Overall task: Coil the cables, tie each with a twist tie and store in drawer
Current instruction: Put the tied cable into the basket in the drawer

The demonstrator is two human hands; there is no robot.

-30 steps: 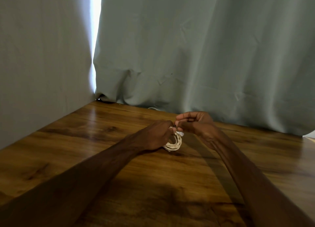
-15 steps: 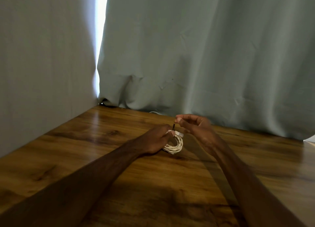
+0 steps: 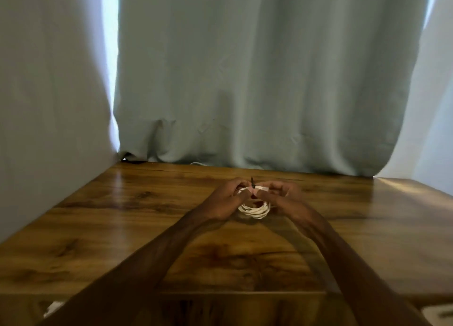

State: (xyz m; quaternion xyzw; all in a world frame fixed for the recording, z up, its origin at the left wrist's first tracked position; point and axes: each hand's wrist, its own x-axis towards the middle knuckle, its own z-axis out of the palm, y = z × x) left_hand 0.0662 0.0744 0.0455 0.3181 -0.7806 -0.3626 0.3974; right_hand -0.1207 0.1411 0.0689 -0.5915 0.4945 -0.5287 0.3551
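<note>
A small coil of white cable (image 3: 255,210) rests on the wooden table (image 3: 137,215), held between both hands. My left hand (image 3: 226,199) grips the coil's left side with curled fingers. My right hand (image 3: 282,197) grips its right side, thumb and fingers pinching at the top. A short dark twist tie (image 3: 252,181) sticks up between the fingertips of the two hands, above the coil. The far half of the coil is hidden behind my fingers.
Pale grey-green curtains (image 3: 257,80) hang right behind the table and along its left side. The table's front edge (image 3: 240,293) runs below my forearms. A white object (image 3: 52,308) shows at the bottom left and another (image 3: 438,313) at the bottom right.
The view has swung so that the hands sit in the middle. My right hand has come down from above the coil onto its right side, and the twist tie's end now stands up between both hands.
</note>
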